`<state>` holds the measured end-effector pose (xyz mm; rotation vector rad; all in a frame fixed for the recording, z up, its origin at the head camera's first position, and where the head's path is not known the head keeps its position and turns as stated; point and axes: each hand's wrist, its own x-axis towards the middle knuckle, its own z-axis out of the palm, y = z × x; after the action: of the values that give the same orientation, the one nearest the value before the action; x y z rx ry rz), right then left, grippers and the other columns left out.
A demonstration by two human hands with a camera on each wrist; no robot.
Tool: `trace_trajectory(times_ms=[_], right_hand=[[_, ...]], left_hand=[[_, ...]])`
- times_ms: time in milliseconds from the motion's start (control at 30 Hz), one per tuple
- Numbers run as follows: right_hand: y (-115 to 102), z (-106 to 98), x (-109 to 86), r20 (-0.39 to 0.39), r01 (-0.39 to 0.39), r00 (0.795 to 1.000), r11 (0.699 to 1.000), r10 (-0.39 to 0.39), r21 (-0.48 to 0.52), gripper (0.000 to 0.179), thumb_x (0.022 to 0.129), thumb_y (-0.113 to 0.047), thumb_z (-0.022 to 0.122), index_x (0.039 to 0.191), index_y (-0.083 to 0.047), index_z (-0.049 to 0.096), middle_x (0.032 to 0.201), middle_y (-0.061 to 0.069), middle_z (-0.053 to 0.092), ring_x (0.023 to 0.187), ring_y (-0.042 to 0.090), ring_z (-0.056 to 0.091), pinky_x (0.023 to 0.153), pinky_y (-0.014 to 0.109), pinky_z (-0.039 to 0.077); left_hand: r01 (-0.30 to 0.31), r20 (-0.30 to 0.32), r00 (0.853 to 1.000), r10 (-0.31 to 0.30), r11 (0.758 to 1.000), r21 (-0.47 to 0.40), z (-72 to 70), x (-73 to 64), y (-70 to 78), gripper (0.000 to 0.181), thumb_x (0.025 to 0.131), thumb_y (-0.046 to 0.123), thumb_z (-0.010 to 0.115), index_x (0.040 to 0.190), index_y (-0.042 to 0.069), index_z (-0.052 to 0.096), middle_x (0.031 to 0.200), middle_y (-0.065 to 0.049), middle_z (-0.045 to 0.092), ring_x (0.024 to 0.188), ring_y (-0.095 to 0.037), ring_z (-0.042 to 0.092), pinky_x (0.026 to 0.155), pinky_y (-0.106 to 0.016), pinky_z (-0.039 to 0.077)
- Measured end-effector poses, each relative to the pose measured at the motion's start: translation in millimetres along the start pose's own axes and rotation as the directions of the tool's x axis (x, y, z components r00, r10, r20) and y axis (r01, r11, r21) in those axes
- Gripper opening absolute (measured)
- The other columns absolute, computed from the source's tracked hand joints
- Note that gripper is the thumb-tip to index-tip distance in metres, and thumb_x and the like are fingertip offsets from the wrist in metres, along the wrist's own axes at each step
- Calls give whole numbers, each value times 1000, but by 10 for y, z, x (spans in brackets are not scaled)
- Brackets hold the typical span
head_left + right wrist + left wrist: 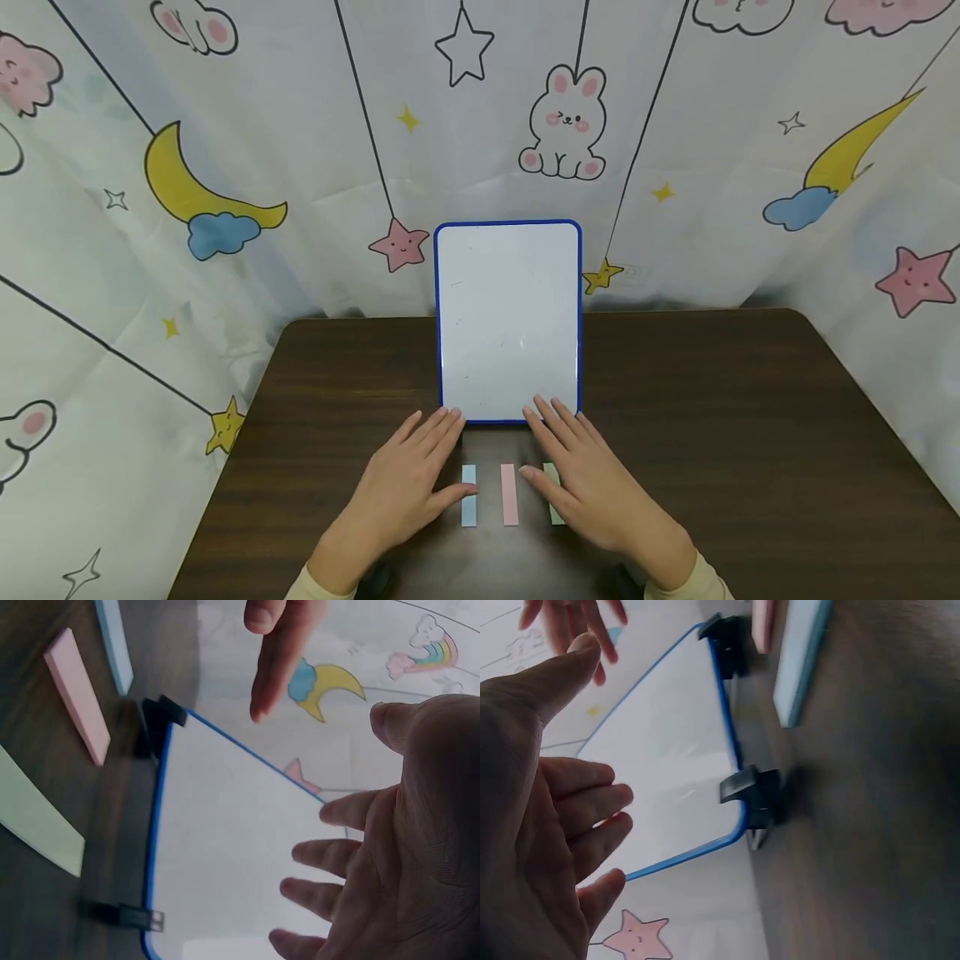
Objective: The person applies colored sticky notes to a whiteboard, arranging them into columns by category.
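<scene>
Both hands hover with fingers spread and nothing in them. My left hand (401, 483) is above the table's front, its fingertips overlapping the lower left corner of a blue-framed whiteboard (510, 325) in the head view. The fingertips of my right hand (588, 483) overlap the board's lower right part there. Between and below the hands lie three narrow, flat strips, which show some thickness in the wrist views: light blue (468, 512), pink (509, 496) and pale green (552, 472). The left thumb crosses the blue strip in the head view; the right hand partly hides the green one.
Black clips (751, 796) grip the board's lower edge, and it stands upright on them. The dark wooden table (720, 417) stretches to both sides. Behind it hangs a white curtain (300, 83) printed with moons, stars and rabbits.
</scene>
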<state>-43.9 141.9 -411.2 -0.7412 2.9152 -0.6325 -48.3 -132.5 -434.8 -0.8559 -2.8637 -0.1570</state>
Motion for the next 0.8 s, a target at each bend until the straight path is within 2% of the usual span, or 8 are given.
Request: trace_trajectory(times_ms=[267, 433, 533, 667, 800], right_hand=[[-45, 221, -32, 28, 52, 998, 998, -51, -33, 71, 101, -58, 33, 156, -15, 22, 165, -2, 20, 152, 16, 22, 120, 42, 34], [-61, 328, -43, 171, 51, 984, 999, -51, 7, 68, 102, -60, 25, 157, -20, 20, 165, -5, 20, 152, 14, 21, 120, 43, 34], [-81, 370, -35, 225, 66, 972, 998, -69, 18, 65, 103, -58, 20, 155, -20, 28, 163, -5, 25, 151, 15, 26, 119, 46, 36], [-112, 428, -34, 209, 127, 970, 992, -126, 7, 61, 105, -51, 19, 149, -16, 42, 158, -2, 38, 147, 16, 35, 115, 44, 41], [-129, 492, -29, 193, 193, 963, 981, -186, -18, 56, 107, -47, 22, 147, -15, 46, 155, -1, 43, 144, 18, 40, 113, 42, 44]], left_hand=[[-80, -11, 997, 79, 992, -98, 181, -91, 18, 75, 88, 66, 55, 142, 14, 53, 147, 0, 53, 139, -16, 48, 117, -40, 38], [-108, 17, 994, 112, 982, -157, 260, -120, 7, 70, 87, 62, 59, 138, 15, 57, 144, 0, 56, 135, -16, 52, 115, -39, 41], [-116, 34, 992, 124, 976, -185, 288, -120, 7, 69, 85, 60, 62, 136, 14, 59, 141, 0, 59, 134, -16, 53, 115, -39, 42], [-124, 35, 990, 134, 970, -208, 315, -117, 8, 68, 81, 56, 68, 134, 14, 61, 137, 0, 62, 131, -17, 56, 112, -39, 44], [-134, 20, 990, 143, 962, -237, 352, -111, 6, 67, 77, 52, 73, 129, 12, 64, 134, -3, 64, 128, -20, 59, 110, -41, 47]])
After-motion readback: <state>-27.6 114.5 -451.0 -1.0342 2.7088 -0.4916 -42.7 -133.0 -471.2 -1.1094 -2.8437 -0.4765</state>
